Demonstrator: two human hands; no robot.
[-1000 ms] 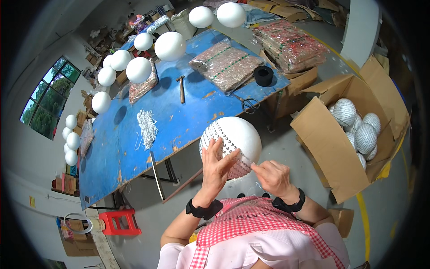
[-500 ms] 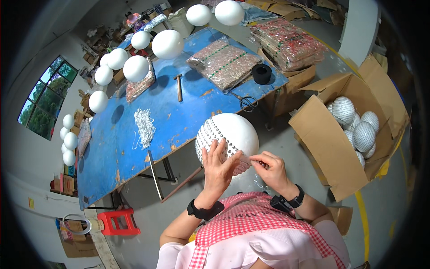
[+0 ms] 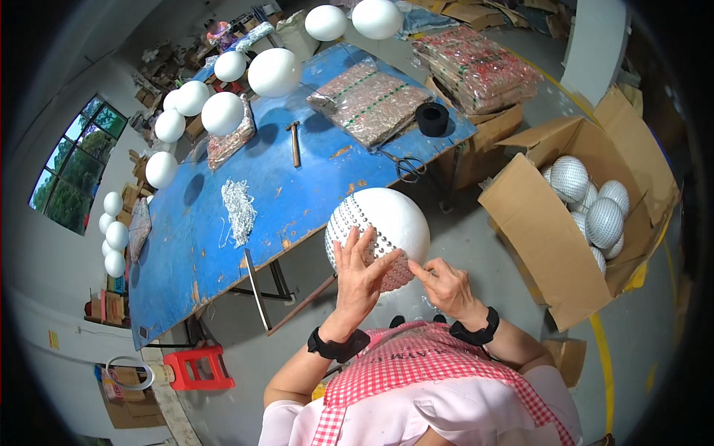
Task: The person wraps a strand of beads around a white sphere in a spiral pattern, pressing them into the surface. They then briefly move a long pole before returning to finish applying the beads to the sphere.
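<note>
In front of me is a large white ball (image 3: 404, 217), its left and lower sides wrapped in rows of small silvery beads (image 3: 355, 216). My left hand (image 3: 360, 276) lies against the beaded side with fingers spread, the thumb reaching across toward the right. Close to that thumb, my right hand (image 3: 445, 288) points its index finger at the ball's lower right surface while the other fingers curl in. A thin bead strand seems to hang below the curled fingers; the part inside them is hidden. Black bands circle both wrists.
On the blue table (image 3: 297, 201) lie a white bead bundle (image 3: 239, 212), a hammer (image 3: 294, 145), scissors (image 3: 406, 168), a black roll (image 3: 433, 119) and bagged material (image 3: 370, 104). Plain white balls (image 3: 274, 73) stand beyond. At right, a cardboard box (image 3: 547, 245) holds beaded balls (image 3: 605, 223). A red stool (image 3: 199, 368) is at left.
My right hand has shifted slightly left and down; its index finger now extends onto the ball instead of pinching beside it. The left hand stays almost in place.
</note>
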